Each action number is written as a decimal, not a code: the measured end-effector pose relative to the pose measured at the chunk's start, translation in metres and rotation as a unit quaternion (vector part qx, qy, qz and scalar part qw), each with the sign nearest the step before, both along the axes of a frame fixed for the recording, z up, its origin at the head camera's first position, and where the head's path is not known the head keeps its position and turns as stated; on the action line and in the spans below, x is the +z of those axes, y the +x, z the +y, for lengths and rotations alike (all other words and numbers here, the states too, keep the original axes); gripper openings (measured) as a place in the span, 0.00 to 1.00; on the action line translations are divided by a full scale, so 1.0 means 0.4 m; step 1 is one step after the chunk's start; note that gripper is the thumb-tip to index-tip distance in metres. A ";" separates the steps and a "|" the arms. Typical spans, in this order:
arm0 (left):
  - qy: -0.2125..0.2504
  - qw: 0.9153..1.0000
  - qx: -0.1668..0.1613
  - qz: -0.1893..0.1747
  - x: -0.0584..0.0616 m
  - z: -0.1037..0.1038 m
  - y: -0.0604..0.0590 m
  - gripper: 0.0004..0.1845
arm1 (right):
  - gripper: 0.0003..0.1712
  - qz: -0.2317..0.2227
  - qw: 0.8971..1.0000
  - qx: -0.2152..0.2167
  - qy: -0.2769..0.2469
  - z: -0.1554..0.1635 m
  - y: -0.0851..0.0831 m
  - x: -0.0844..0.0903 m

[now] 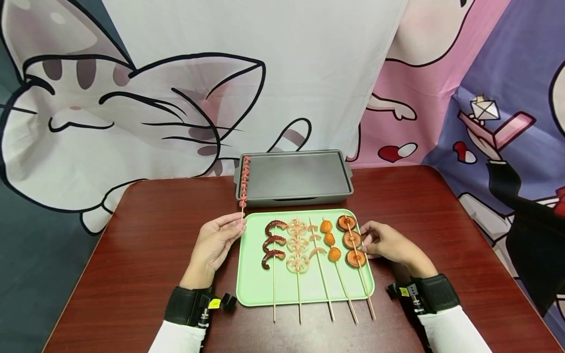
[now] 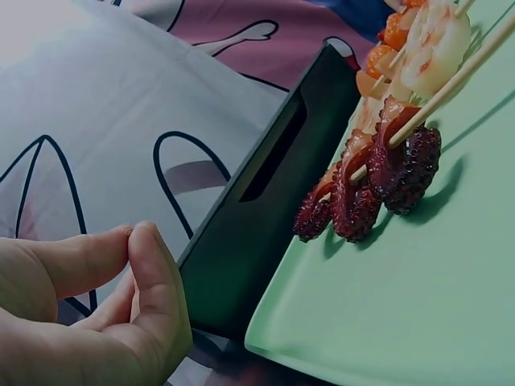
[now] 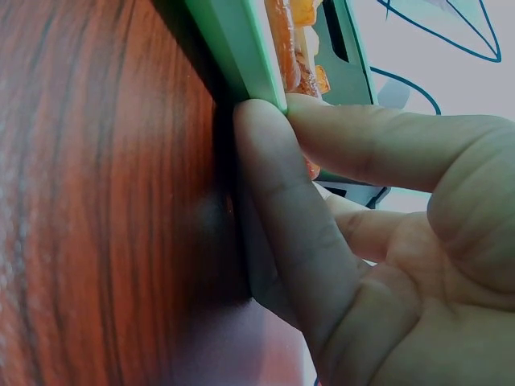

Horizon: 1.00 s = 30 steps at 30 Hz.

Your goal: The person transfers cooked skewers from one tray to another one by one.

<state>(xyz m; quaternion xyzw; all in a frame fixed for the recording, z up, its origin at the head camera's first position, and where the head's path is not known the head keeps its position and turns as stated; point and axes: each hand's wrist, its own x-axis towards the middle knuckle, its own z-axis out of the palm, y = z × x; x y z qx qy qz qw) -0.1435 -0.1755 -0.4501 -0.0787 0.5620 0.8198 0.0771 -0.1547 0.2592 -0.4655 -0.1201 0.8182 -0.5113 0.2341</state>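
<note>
My left hand (image 1: 216,245) pinches the bare lower end of a skewer of small pink-red meat pieces (image 1: 244,182), held upright over the left end of the grey pan. In the left wrist view, thumb and fingertip of the left hand (image 2: 113,297) meet, but the skewer hardly shows. My right hand (image 1: 388,241) grips the right rim of a light green tray (image 1: 258,289) between thumb and finger. On that tray lie skewers of octopus tentacles (image 1: 274,241), lotus root slices (image 1: 297,245), thin pale pieces (image 1: 314,237), orange balls (image 1: 329,239) and mushroom caps (image 1: 352,240).
Behind the tray stands a grey rectangular pan (image 1: 295,176) with a raised rim. Both sit on a dark red wooden table (image 1: 145,274). A printed cloth (image 1: 309,73) hangs right behind the table. The skewers' bare ends stick out past the tray's front edge.
</note>
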 end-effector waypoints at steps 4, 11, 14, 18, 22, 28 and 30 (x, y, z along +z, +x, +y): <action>-0.007 1.000 -0.006 0.000 0.007 0.003 0.004 0.24 | 0.21 -0.004 1.000 0.001 -0.002 0.002 -0.001 -0.001; -0.021 0.999 -0.035 0.012 0.028 0.008 0.015 0.23 | 0.20 -0.011 1.000 -0.004 -0.014 0.000 0.002 0.003; -0.041 0.998 -0.052 0.019 0.039 0.009 0.022 0.24 | 0.20 -0.002 1.000 0.000 -0.010 0.001 0.004 0.004; -0.061 0.995 -0.077 0.026 0.054 0.006 0.034 0.25 | 0.20 -0.005 1.000 -0.004 -0.004 -0.002 0.004 0.001; -0.065 0.993 -0.099 0.027 0.068 0.003 0.043 0.24 | 0.21 -0.004 1.000 -0.003 -0.006 -0.002 0.004 0.000; -0.091 0.988 -0.120 0.027 0.085 0.004 0.049 0.22 | 0.21 -0.005 1.000 0.000 -0.011 -0.001 0.004 0.001; -0.107 0.985 -0.130 0.028 0.090 0.006 0.053 0.22 | 0.21 -0.006 1.000 -0.001 -0.013 -0.001 0.004 0.002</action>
